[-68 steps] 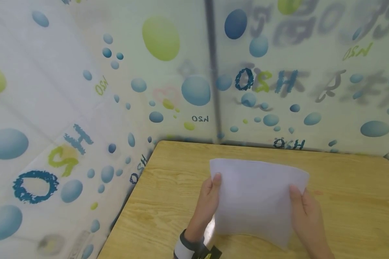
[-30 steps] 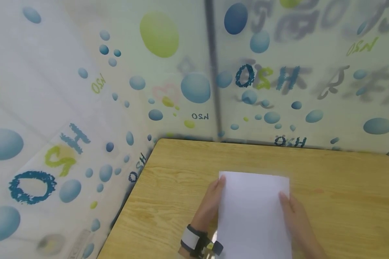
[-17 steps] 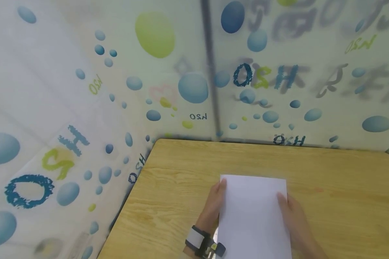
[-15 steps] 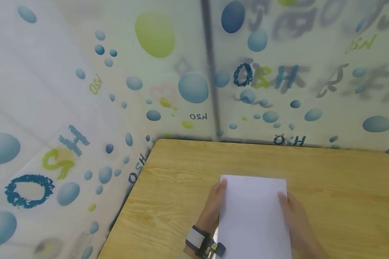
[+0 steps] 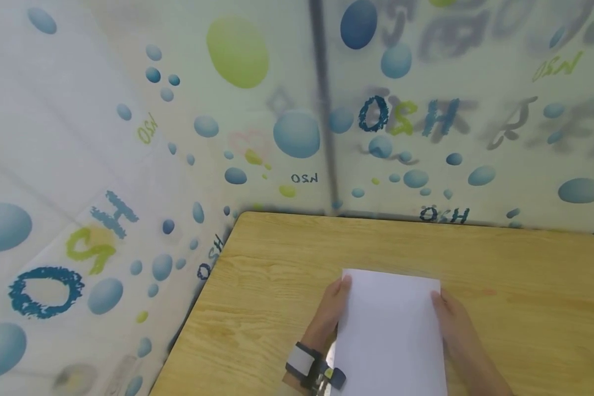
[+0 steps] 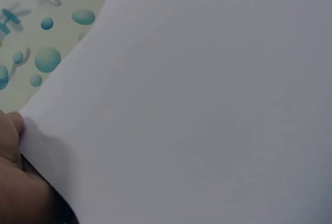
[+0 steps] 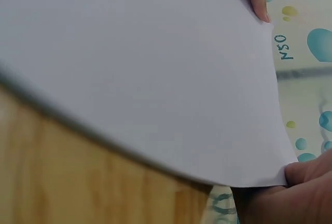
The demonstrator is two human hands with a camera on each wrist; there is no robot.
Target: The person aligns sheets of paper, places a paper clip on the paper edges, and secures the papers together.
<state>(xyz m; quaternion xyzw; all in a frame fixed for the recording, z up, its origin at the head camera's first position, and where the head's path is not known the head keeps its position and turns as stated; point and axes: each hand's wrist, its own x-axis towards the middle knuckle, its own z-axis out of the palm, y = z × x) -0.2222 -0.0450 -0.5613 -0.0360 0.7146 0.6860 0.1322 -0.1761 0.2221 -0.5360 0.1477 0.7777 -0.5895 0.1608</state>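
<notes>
The left hand (image 5: 333,313) grips the left edge of a white sheet of paper (image 5: 391,330), its thumb lying on top near the far left corner and the other fingers hidden beneath; in the left wrist view the thumb (image 6: 10,141) shows pressed to the sheet's edge at about 8 o'clock, while the paper (image 6: 197,110) fills nearly the whole frame. The right hand (image 5: 452,330) holds the opposite edge in the same manner, thumb on top close to the far right corner, and the right wrist view shows its fingers (image 7: 301,182) pinching the corner at 5 o'clock, with the sheet (image 7: 140,73) lifted clear of the wood below it. Seen from the head, the paper sits at roughly 6 o'clock in the frame, long side running away from the person, held between both hands just above the wooden table (image 5: 524,297). A black and white wrist strap (image 5: 309,371) wraps the left forearm at 7 o'clock of the sheet. Both forearms come in from the lower edge and angle slightly toward one another. Beyond the table, from 9 through 3 o'clock, stands a printed curtain (image 5: 128,137) with blue and green bubbles and lettering, and a dark vertical pole (image 5: 324,110) shows through it at 12 o'clock.
</notes>
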